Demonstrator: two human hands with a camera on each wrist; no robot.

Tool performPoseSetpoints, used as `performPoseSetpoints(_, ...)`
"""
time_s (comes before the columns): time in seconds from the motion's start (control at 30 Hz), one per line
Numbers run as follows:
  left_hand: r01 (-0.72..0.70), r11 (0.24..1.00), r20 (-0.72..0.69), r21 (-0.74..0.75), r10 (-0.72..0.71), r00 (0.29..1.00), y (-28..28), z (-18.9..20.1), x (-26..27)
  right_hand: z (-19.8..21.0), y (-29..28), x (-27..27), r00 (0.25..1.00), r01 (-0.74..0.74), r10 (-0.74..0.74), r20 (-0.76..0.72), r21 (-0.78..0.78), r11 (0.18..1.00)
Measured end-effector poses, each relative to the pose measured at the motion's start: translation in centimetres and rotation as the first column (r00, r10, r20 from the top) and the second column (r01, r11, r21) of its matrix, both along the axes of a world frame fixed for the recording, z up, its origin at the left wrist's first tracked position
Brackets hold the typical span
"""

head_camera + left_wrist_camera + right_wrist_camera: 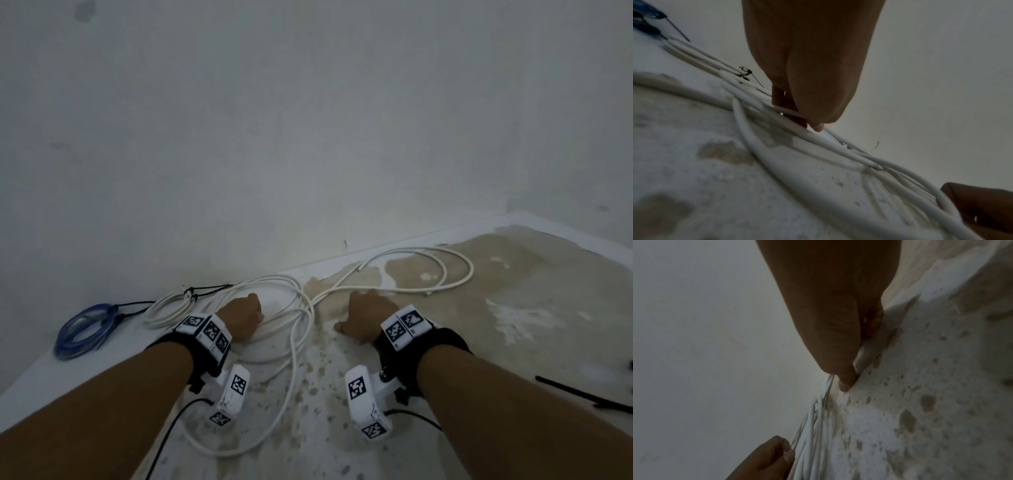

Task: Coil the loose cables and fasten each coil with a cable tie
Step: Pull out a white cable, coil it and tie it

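A long loose white cable [310,308] sprawls in wide loops over a worn white and tan table [548,308]. My left hand [255,315] grips a few of its strands; the left wrist view shows my fingertips [813,125] pinching the cable [740,116] against the surface. About a hand's width to the right, my right hand [361,308] holds another stretch. There my thumb [845,382] presses down beside the cable [865,356] and the fingers curl behind it.
A white coil [164,310] bound with a black cable tie [190,293] lies at the back left, and a blue coil [82,330], also tied, sits near the left edge. Loose black cable ties [582,394] lie at the right. A wall stands close behind.
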State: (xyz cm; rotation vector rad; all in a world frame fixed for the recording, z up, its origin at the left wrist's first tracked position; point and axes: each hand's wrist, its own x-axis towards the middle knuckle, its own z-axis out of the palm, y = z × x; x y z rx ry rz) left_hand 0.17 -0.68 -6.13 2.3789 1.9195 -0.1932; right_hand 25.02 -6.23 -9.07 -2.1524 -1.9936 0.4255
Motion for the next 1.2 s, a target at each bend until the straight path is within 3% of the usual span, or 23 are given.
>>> performPoseSetpoints(0.07,0.004,1.000,0.021,0.001,-0.004,1.000,-0.6,0.4,-0.2,0.0,-0.1,-0.1,1.000,0.013,-0.013,0.008,-0.004,1.000)
performPoseSetpoints(0.13,-0.015,0.995,-0.021,-0.094,0.013,1.000,-1.7,1.0,-0.1,0.0,-0.3,-0.3,0.999,0.024,-0.024,0.022,0.000,1.000)
performPoseSetpoints(0.27,0.071,0.978,-0.031,-0.197,-0.078,0.996,-3.1,1.5,-0.1,-0.2,-0.7,-0.7,0.998,0.056,-0.057,0.031,0.013,0.998)
performPoseSetpoints(0.5,0.126,0.979,-0.030,-0.158,-0.132,0.991,-4.7,3.3,-0.1,-0.2,-1.1,-0.8,0.997,0.071,-0.071,0.023,0.019,0.997)
performPoseSetpoints(0.57,0.172,0.983,-0.026,-0.067,-0.174,0.984,-4.6,5.6,-0.1,-0.2,-0.9,-0.8,0.997,0.062,-0.063,0.034,0.012,0.998)
performPoseSetpoints(0.63,0.183,0.974,0.018,0.135,-0.187,0.982,-4.4,8.7,-0.2,-0.4,-0.6,-0.8,0.997,0.053,-0.054,0.052,0.011,0.999)
performPoseSetpoints(0.73,0.166,0.900,0.119,0.403,-0.231,0.966,-3.9,13.6,-0.6,-0.6,-0.4,-0.7,0.998,0.042,-0.042,0.049,0.014,0.999)
performPoseSetpoints(0.9,0.180,0.908,0.131,0.378,-0.245,0.961,-3.7,16.5,-1.3,-1.0,-0.4,-0.7,0.998,0.046,-0.048,0.044,0.060,0.997)
performPoseSetpoints(1.0,0.168,0.881,0.175,0.443,-0.268,0.947,-3.5,17.3,-2.0,-1.0,-0.4,-0.7,0.996,0.034,-0.038,0.077,0.059,0.998)
performPoseSetpoints(1.13,0.038,0.826,0.384,0.562,-0.302,0.873,-4.4,20.6,-2.0,0.5,-0.3,-0.5,0.992,-0.043,0.046,0.115,-0.027,0.999)
performPoseSetpoints(1.2,-0.016,0.802,0.483,0.597,-0.344,0.805,-5.1,22.4,-2.0,2.4,-0.4,-0.4,0.992,-0.117,0.120,0.032,-0.093,0.989)
